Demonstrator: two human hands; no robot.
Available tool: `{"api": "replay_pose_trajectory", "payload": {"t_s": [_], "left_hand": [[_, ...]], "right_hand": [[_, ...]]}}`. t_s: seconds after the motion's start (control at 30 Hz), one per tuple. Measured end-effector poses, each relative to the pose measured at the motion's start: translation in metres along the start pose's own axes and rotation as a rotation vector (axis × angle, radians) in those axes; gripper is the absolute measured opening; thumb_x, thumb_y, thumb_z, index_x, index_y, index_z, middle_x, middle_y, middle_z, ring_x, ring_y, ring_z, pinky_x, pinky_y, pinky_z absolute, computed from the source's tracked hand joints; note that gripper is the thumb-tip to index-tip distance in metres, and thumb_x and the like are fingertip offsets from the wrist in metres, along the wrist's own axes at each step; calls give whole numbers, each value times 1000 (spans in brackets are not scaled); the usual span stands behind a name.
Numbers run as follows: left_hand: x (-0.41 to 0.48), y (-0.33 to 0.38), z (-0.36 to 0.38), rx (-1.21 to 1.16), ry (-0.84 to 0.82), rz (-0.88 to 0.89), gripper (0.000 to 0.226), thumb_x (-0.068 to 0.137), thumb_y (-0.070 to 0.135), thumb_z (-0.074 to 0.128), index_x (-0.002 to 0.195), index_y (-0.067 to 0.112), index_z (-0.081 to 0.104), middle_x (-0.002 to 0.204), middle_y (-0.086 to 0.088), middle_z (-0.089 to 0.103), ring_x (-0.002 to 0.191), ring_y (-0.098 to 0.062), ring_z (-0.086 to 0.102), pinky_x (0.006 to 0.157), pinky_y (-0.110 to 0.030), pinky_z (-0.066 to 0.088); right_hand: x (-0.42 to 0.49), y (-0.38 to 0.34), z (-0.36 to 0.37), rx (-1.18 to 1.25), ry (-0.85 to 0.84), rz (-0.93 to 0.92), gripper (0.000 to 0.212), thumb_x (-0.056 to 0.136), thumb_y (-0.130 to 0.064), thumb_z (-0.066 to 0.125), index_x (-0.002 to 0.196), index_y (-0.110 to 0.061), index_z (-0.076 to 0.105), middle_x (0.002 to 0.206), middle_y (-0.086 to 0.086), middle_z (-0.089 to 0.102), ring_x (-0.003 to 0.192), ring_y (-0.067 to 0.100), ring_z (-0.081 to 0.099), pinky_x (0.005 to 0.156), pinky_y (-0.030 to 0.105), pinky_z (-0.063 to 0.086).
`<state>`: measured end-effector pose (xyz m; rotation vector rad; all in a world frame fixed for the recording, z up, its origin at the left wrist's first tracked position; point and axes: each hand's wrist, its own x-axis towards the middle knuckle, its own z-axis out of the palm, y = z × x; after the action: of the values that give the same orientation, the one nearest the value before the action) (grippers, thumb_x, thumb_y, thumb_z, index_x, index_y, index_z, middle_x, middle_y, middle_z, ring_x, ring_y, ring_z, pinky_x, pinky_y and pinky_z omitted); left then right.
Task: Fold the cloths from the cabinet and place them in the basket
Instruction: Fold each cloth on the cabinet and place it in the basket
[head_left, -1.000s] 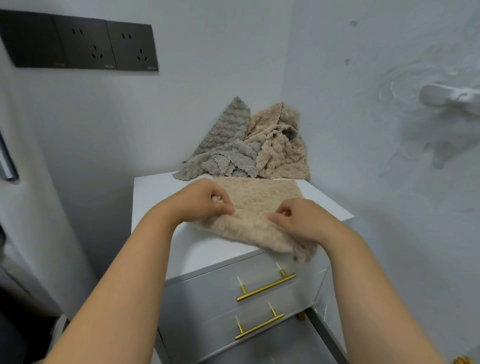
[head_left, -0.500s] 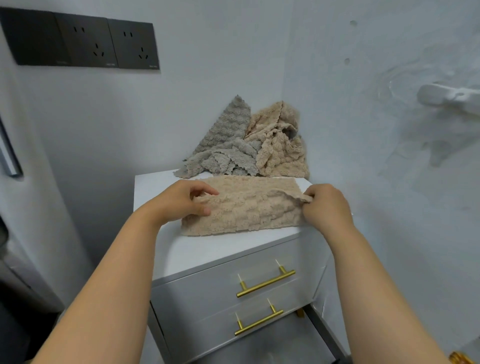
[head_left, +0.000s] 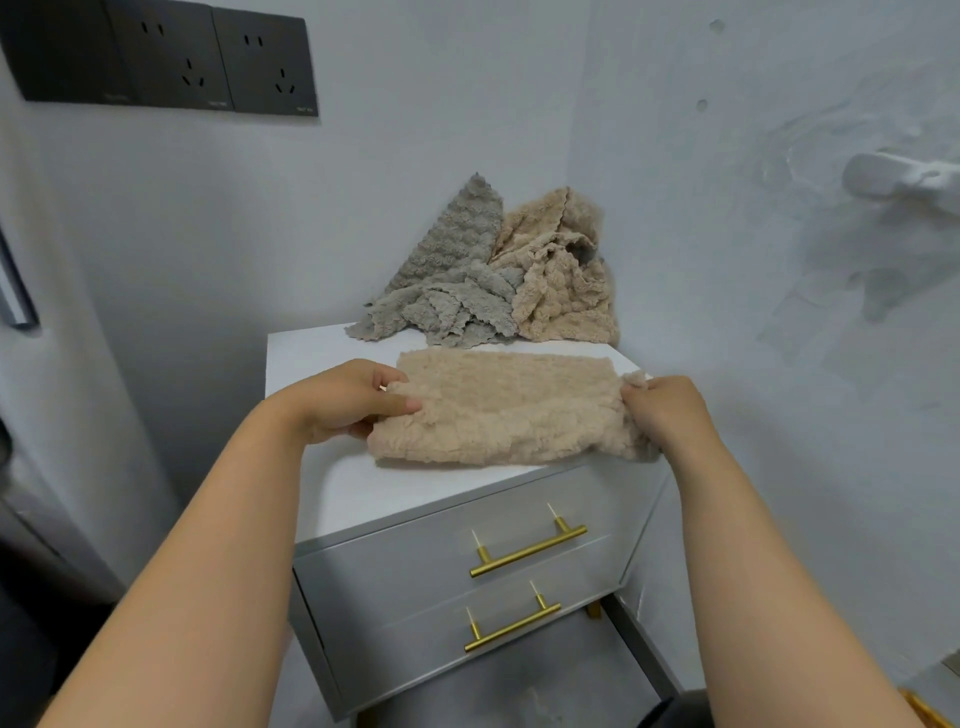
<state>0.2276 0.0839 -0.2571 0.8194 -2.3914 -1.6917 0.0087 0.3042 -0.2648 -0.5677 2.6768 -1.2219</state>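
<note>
stretching beige cloth (head_left: 509, 410) wider than before, pinching its ends with left hand (head_left: 343, 400) and right hand (head_left: 665, 410)
probably handling soft, light, floppy; gripping corners at mid-frame

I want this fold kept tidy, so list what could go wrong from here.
1. The folded beige fluffy cloth lies at the front edge of the white cabinet top, its right end bunched in the grip of the right hand; released, it might slide off.
2. The crumpled grey and beige cloths sit close behind and could snag.
</note>
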Motion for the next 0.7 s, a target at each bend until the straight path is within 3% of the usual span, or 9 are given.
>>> {"api": "replay_pose_trajectory", "payload": {"t_s": [0.1, 0.17, 0.3, 0.47, 0.6, 0.7], "left_hand": [[-4, -4, -7, -15, -164, -33, 50, 58, 43, 86, 96, 13, 72, 73, -8, 54, 57, -13, 49, 49, -20, 41], [-2, -4, -10, -34, -171, -37, 45, 54, 42, 88, 87, 15, 75, 81, -9, 64, 65, -16, 58, 56, -23, 48], [7, 1, -9, -106, 93, -5, 3, 87, 12, 64, 87, 9, 64, 77, -7, 62, 58, -12, 58, 55, -21, 53], [27, 0, -6, -214, 333, 26, 6, 92, 7, 59, 89, 12, 63, 71, -5, 59, 52, -10, 53, 47, -16, 49], [48, -4, -2, -14, 526, 38, 2, 90, 7, 62, 91, 8, 62, 57, -5, 49, 32, -6, 40, 38, -16, 36], [60, -13, 3, 131, 594, 42, 5, 89, 11, 63, 85, 12, 60, 59, -3, 56, 46, -18, 49, 47, -22, 37]], "right_hand": [[-1, 0, -6, -176, -79, 19, 38, 92, -16, 53, 56, -7, 45, 57, 6, 46, 58, 22, 46, 48, 28, 29], [0, 1, -9, -220, -87, 10, 39, 90, -16, 55, 55, -6, 42, 59, 8, 45, 58, 23, 44, 47, 28, 28], [6, 4, -3, -86, 65, -66, 44, 88, -14, 55, 49, -13, 33, 52, 8, 35, 56, 25, 37, 49, 31, 23], [20, -6, 5, 49, 246, -148, 45, 86, -13, 56, 52, -17, 27, 50, 2, 26, 49, 19, 24, 48, 32, 16], [32, -12, 22, 48, 298, -171, 45, 87, -17, 59, 51, -14, 33, 50, 3, 34, 50, 20, 31, 47, 32, 21], [38, -11, 38, 20, 286, -156, 44, 88, -22, 60, 51, -13, 38, 52, 2, 40, 57, 25, 40, 48, 31, 24]]}}
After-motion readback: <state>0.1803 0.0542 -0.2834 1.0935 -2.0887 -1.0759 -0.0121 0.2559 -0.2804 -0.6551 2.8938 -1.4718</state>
